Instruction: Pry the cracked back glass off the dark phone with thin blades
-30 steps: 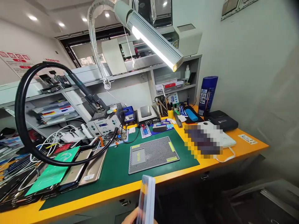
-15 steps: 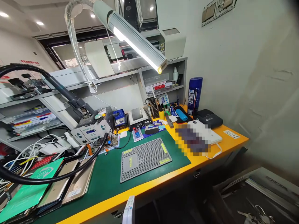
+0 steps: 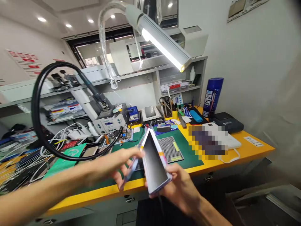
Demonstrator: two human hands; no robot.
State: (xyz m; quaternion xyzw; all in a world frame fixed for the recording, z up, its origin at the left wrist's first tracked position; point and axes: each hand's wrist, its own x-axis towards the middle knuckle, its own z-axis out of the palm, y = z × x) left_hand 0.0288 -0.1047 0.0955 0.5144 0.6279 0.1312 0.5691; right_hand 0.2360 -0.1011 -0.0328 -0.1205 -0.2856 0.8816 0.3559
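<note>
A slim white box [image 3: 154, 168] with pink and orange marks on its edge is held up in front of me. Its grey, hollow-looking inside faces me, and a second thin panel spreads off its left side, the two meeting at the top. My left hand [image 3: 125, 160] grips the left panel, thumb near the gap and fingers behind, partly blurred. Wrapped round the lower right edge of the box is my right hand [image 3: 180, 183]. Behind the box, partly hidden, a grey perforated mat [image 3: 170, 149] lies on the green work mat [image 3: 192, 158].
A lamp [image 3: 164, 40] hangs overhead. The hot-air station [image 3: 110, 124] and its black hose [image 3: 35, 110] stand left, by stacked tablets and cables. On the right are a white device [image 3: 231, 138], partly pixelated, a black case [image 3: 227, 121] and a blue spray can [image 3: 213, 97].
Both hands have come into view holding the box, which was only an edge at the bottom before. It has risen over the bench with its panels spread. The view has shifted left.
</note>
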